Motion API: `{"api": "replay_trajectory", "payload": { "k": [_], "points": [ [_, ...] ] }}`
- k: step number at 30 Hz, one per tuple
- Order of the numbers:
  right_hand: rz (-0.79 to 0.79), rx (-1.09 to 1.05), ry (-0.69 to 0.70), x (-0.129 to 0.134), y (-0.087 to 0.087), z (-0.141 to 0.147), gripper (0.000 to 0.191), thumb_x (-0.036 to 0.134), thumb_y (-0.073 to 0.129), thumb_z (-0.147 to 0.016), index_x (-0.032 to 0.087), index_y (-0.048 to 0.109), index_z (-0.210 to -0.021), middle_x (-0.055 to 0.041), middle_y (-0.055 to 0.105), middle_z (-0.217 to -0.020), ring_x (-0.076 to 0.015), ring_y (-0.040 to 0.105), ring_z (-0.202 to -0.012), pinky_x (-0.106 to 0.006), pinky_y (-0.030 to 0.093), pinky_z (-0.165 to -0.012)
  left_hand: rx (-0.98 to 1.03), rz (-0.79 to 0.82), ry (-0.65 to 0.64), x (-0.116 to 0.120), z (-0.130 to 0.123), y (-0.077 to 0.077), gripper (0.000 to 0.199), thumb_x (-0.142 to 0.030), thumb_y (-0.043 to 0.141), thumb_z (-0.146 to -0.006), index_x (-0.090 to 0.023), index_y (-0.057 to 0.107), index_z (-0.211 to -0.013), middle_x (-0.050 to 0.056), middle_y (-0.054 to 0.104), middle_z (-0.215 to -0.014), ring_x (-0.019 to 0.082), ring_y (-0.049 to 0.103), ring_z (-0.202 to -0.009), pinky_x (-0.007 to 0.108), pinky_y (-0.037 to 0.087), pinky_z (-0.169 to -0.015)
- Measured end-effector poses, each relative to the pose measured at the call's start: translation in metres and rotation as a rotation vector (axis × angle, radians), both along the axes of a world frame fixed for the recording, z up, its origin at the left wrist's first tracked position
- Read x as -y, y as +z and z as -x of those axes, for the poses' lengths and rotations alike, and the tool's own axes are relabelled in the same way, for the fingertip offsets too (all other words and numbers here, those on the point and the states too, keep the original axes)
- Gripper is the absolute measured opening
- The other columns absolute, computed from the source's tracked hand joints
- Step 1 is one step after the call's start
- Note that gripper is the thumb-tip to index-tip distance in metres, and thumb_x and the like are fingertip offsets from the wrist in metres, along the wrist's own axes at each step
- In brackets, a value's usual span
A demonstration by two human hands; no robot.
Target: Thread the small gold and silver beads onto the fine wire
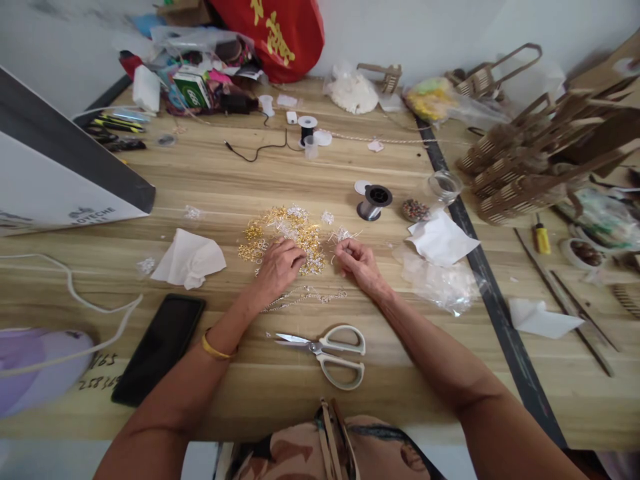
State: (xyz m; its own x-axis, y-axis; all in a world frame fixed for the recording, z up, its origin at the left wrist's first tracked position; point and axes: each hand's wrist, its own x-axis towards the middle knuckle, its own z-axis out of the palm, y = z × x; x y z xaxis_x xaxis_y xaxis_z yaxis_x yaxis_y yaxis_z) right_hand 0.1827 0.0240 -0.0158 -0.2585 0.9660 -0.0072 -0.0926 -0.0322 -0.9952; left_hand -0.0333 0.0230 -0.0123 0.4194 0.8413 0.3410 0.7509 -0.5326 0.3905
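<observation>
My left hand (281, 268) rests at the near edge of a pile of small gold and silver jewelry findings (306, 235), its fingers curled together. Whatever those fingertips grip is too small to make out. To the right of the pile, my right hand (357, 265) is closed in a pinch beside a small heap of thin clear pieces (343, 235); a fine bit may show at its fingertips. Just below both hands lies a silver chain (320, 295). Scissors (320, 348) with cream handles lie nearer to me, blades slightly apart and pointing left.
A black phone (159, 348) and crumpled white paper (189, 259) lie at left. Rightward are a wire spool (374, 202), a clear jar of beads (431, 195) and plastic bags (445, 283). Woven baskets (530, 153) stand far right. A box (65, 167) stands at left.
</observation>
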Motion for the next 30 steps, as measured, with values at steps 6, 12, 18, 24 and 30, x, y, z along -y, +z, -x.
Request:
{"api": "replay_trajectory", "payload": {
  "k": [6, 12, 18, 24, 30],
  "points": [
    [-0.003, 0.021, 0.002, 0.000, 0.000, -0.001, 0.030, 0.045, 0.065, -0.082, 0.018, 0.055, -0.078, 0.0079, 0.043, -0.051, -0.0059, 0.041, -0.041, -0.019, 0.034, -0.042, -0.004, -0.005, -0.024, -0.001, 0.000, -0.003, 0.015, -0.023, 0.058, -0.089, -0.018, 0.071, -0.084, 0.005, 0.066, -0.083, 0.020, 0.057, -0.083, 0.037, 0.043, -0.086],
    [0.001, 0.041, 0.000, 0.001, 0.003, 0.000, 0.031, 0.046, 0.065, -0.081, 0.017, 0.055, -0.078, 0.0071, 0.046, -0.052, -0.0057, 0.043, -0.042, -0.019, 0.034, -0.042, -0.019, 0.029, -0.028, -0.002, -0.001, -0.004, 0.018, -0.025, 0.055, -0.090, -0.018, 0.071, -0.085, 0.005, 0.065, -0.083, 0.020, 0.056, -0.082, 0.038, 0.043, -0.086],
    [0.000, 0.071, -0.002, 0.001, 0.004, 0.000, 0.033, 0.049, 0.066, -0.080, 0.018, 0.055, -0.077, 0.0071, 0.045, -0.052, -0.0061, 0.042, -0.042, -0.019, 0.034, -0.042, -0.029, 0.064, -0.009, -0.001, -0.004, -0.001, 0.014, -0.021, 0.056, -0.088, -0.018, 0.067, -0.081, 0.004, 0.066, -0.083, 0.020, 0.057, -0.082, 0.039, 0.042, -0.089],
    [-0.004, 0.061, 0.003, 0.001, 0.005, 0.000, 0.030, 0.046, 0.065, -0.081, 0.017, 0.055, -0.078, 0.0072, 0.045, -0.052, -0.0060, 0.043, -0.042, -0.019, 0.033, -0.043, -0.025, 0.064, 0.028, 0.001, -0.005, 0.003, 0.012, -0.018, 0.055, -0.087, -0.018, 0.065, -0.079, 0.006, 0.066, -0.083, 0.022, 0.057, -0.086, 0.039, 0.043, -0.087],
    [-0.003, 0.073, 0.011, 0.002, 0.009, 0.002, 0.031, 0.046, 0.066, -0.080, 0.017, 0.055, -0.077, 0.0079, 0.043, -0.051, -0.0056, 0.042, -0.041, -0.019, 0.032, -0.041, 0.139, 0.026, 0.037, 0.000, -0.002, 0.007, 0.009, -0.018, 0.057, -0.085, -0.017, 0.063, -0.080, 0.005, 0.069, -0.084, 0.018, 0.062, -0.081, 0.037, 0.045, -0.091]
  ]
}}
